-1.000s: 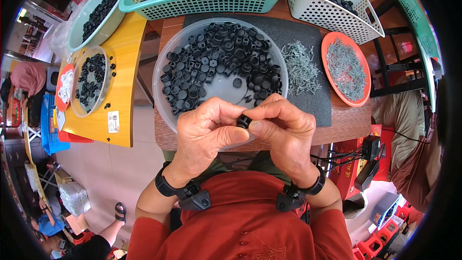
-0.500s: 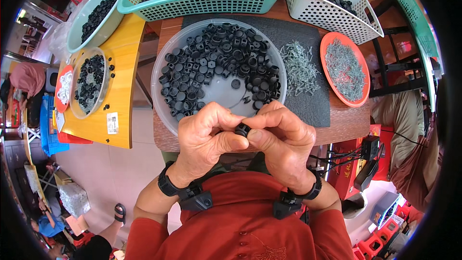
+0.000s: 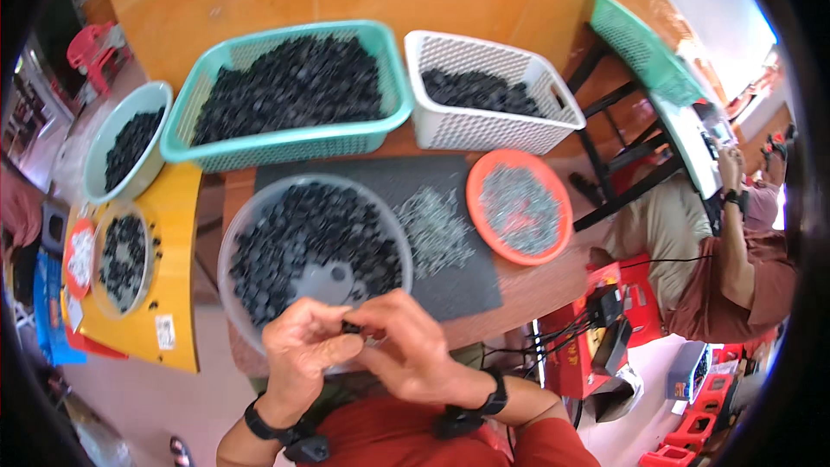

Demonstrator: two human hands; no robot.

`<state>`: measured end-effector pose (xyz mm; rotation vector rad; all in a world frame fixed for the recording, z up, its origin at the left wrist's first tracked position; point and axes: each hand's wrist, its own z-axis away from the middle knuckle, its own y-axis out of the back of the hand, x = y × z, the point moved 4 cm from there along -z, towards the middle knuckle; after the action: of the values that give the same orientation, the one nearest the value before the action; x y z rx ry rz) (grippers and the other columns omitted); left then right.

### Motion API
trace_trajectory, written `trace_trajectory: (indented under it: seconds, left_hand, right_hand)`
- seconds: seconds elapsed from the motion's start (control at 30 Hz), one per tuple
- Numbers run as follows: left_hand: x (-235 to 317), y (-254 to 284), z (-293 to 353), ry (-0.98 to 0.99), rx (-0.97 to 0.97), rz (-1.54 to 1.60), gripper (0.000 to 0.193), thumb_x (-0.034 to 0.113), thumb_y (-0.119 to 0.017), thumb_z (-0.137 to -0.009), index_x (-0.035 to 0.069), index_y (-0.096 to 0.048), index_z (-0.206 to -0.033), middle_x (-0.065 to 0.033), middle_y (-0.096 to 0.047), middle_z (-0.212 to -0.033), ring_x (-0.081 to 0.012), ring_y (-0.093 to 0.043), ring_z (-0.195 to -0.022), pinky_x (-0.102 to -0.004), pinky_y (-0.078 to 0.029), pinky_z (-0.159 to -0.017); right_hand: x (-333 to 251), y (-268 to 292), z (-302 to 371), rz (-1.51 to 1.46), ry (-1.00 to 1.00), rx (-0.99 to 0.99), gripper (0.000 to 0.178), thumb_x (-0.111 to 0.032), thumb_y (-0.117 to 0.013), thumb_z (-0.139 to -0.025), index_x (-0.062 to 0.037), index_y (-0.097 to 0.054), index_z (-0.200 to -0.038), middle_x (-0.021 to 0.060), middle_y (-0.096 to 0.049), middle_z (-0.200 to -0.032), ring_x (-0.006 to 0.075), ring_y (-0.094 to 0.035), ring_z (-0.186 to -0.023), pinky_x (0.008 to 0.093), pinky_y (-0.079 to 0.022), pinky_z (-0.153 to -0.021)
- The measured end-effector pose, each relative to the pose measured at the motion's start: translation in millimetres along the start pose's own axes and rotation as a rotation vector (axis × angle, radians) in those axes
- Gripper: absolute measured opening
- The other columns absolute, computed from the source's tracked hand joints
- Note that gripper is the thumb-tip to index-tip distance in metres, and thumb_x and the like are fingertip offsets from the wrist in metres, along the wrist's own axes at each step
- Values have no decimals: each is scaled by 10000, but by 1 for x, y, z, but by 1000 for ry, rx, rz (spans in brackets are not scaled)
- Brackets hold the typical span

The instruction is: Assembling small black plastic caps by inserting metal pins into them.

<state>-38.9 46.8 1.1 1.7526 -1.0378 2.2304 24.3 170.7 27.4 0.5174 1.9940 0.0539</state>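
My left hand and right hand were closed together on one small black part, pinched where they met. The clear tub of black pieces stood just beyond my grip; loose metal pins and the orange plate lay farther right.

White printed label on yellow table, too small to read, red box bearing blurred characters
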Motion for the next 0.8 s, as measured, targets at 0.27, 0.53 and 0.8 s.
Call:
trace_trajectory:
  seconds: [0.27,0.53,0.8]
  left_hand:
    - [8,-8,4,152,-75,-134,314,70,-650,-832,-45,-533,-1100,-139,-634,-1000,-161,-615,-891,-272,-504,-772]
    - [29,32,-19,-3,39,-448,172,38,-631,-833,-11,-597,-995,-36,-625,-857,-64,-552,-766,-208,-457,-711]
    - [25,10,-43,-175,-198,-981,205,1,-651,-738,-13,-617,-939,-74,-594,-780,-144,-581,-704,-247,-466,-650]
  right_hand:
    - [6,18,-7,248,95,73,309,43,-674,-637,1,-574,-927,142,-580,-854,281,-563,-733,348,-466,-630]
    - [54,164,-96,482,-185,325,203,-9,-688,-666,5,-640,-864,-12,-550,-683,67,-509,-643,217,-428,-573]
    - [115,268,-157,1151,-194,262,337,-160,-655,-706,-3,-629,-1003,154,-654,-906,284,-616,-838,346,-468,-759]
